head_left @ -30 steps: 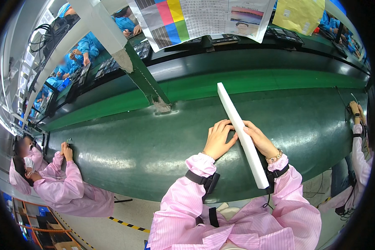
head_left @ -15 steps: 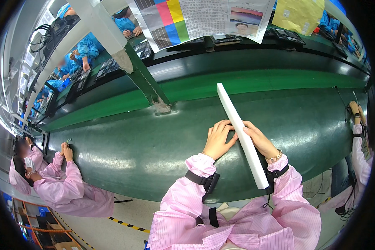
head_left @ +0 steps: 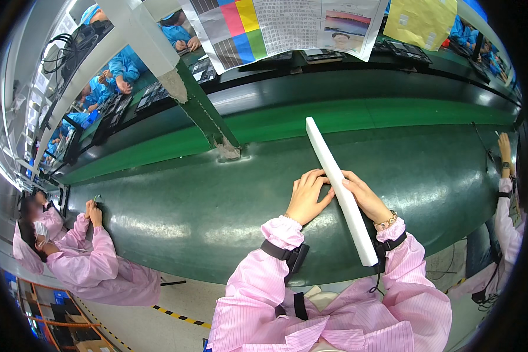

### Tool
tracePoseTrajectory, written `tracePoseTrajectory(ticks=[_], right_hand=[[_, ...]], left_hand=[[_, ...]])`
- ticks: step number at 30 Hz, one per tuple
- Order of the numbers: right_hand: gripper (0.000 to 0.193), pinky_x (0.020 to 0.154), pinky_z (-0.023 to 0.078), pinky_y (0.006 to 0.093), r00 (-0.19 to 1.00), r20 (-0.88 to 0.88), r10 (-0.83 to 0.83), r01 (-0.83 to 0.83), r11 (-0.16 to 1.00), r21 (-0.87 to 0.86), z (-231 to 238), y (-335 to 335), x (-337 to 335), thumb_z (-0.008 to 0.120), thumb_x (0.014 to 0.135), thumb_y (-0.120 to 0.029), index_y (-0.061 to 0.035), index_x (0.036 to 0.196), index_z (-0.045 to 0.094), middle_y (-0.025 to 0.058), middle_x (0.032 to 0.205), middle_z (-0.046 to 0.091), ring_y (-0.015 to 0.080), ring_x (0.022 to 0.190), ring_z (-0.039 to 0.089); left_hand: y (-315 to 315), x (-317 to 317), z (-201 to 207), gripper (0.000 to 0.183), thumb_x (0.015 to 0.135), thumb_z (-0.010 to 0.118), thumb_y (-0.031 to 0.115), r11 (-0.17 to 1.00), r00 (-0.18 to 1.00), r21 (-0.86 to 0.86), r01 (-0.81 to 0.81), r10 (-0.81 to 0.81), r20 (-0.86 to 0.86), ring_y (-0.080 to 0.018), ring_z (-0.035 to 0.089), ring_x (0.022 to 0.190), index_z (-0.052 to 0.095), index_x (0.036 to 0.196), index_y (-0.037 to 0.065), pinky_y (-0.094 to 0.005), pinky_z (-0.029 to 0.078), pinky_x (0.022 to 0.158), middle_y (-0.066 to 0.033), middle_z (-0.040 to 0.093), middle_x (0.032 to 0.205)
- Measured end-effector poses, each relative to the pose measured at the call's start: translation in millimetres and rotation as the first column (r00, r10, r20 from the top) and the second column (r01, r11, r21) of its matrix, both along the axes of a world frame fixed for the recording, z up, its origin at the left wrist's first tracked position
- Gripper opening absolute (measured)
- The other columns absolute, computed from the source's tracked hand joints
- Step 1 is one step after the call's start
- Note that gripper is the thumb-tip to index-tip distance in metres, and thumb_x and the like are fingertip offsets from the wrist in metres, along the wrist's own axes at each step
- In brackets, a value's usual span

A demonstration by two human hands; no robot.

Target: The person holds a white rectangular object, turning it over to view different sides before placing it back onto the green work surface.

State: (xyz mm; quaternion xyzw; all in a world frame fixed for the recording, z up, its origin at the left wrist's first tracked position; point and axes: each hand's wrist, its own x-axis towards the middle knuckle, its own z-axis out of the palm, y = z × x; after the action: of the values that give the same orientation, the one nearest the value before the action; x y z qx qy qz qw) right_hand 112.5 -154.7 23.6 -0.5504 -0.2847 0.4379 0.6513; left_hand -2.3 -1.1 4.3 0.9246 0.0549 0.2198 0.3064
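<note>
A long white bar (head_left: 341,190), perhaps foam or a slim carton, rests on the green table at a slant. Its far end leans left and its near end lies close to my right wrist. My left hand (head_left: 308,195) is against its left side, with fingertips and thumb touching it around the middle. From the right, my right hand (head_left: 364,196) grips the same stretch, fingertips over the top edge. Between them the two hands hold the bar. Some fingertips are hidden behind it.
The green tabletop (head_left: 176,217) curves around me. A chipped post (head_left: 205,111) rises from it at left of centre. Printed sheets (head_left: 293,29) hang ahead, before a line with black trays (head_left: 405,50). Co-workers in pink sit left (head_left: 88,252) and right (head_left: 507,205).
My hands and the white bar have not moved. The co-worker at the far right has raised a hand. Beyond the post, a blue-sleeved worker's hand has shifted.
</note>
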Motion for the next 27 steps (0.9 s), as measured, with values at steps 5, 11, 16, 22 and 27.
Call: tracePoseTrajectory(ticks=[5, 11, 16, 22, 27], right_hand=[[0.049, 0.082, 0.044, 0.0226, 1.0, -0.003, 0.001, -0.001, 1.0, 0.002, -0.3, 1.1, 0.3, 0.049, 0.098, -0.034, -0.0029, 0.136, 0.042, 0.0041, 0.105, 0.061, 0.0084, 0.096, 0.057], [0.048, 0.084, 0.043, 0.023, 1.0, -0.009, 0.014, -0.014, 1.0, -0.004, 1.7, -0.3, 0.5, 0.049, 0.098, -0.033, -0.0026, 0.135, 0.042, 0.0045, 0.106, 0.061, 0.0087, 0.097, 0.056], [0.047, 0.085, 0.043, 0.0236, 1.0, -0.007, 0.012, -0.012, 1.0, -0.008, 0.6, -0.4, 1.0, 0.049, 0.099, -0.032, -0.0027, 0.134, 0.043, 0.0048, 0.108, 0.061, 0.0089, 0.099, 0.056], [0.046, 0.086, 0.043, 0.0237, 1.0, -0.015, 0.013, -0.014, 1.0, -0.008, 2.7, -0.4, 0.2, 0.049, 0.099, -0.031, -0.0025, 0.134, 0.042, 0.0053, 0.107, 0.062, 0.0096, 0.098, 0.056], [0.046, 0.086, 0.043, 0.0237, 1.0, -0.005, 0.01, -0.01, 1.0, -0.02, 6.8, -0.1, -1.1, 0.049, 0.099, -0.031, -0.0025, 0.134, 0.042, 0.0052, 0.105, 0.062, 0.0095, 0.097, 0.057]], left_hand=[[0.7, 0.2, -0.9, 0.03, 0.085, 0.066, 0.025, 1.0, 1.0, 0.005, -0.004, 0.004, 0.003, -0.0284, 0.044, 0.125, 0.058, 0.108, 0.008, -0.0429, 0.034, 0.099, -0.0084, 0.052, 0.128], [-0.7, -0.4, 1.3, 0.029, 0.085, 0.065, 0.025, 1.0, 1.0, -0.005, -0.002, 0.002, 0.008, -0.0281, 0.044, 0.124, 0.058, 0.107, 0.007, -0.0425, 0.034, 0.099, -0.0081, 0.053, 0.127], [-0.6, -0.3, 1.3, 0.028, 0.085, 0.065, 0.025, 1.0, 1.0, -0.004, -0.005, 0.005, 0.012, -0.0279, 0.044, 0.124, 0.059, 0.107, 0.007, -0.0423, 0.034, 0.099, -0.0081, 0.053, 0.126], [-0.2, -0.4, 0.7, 0.029, 0.085, 0.065, 0.025, 1.0, 1.0, -0.009, -0.001, 0.001, 0.007, -0.0279, 0.044, 0.125, 0.059, 0.107, 0.007, -0.0423, 0.034, 0.099, -0.0083, 0.053, 0.127], [0.1, -0.4, 0.7, 0.029, 0.085, 0.065, 0.026, 1.0, 1.0, -0.002, -0.004, 0.004, -0.003, -0.0281, 0.044, 0.125, 0.059, 0.107, 0.007, -0.0425, 0.034, 0.099, -0.0085, 0.053, 0.127]])
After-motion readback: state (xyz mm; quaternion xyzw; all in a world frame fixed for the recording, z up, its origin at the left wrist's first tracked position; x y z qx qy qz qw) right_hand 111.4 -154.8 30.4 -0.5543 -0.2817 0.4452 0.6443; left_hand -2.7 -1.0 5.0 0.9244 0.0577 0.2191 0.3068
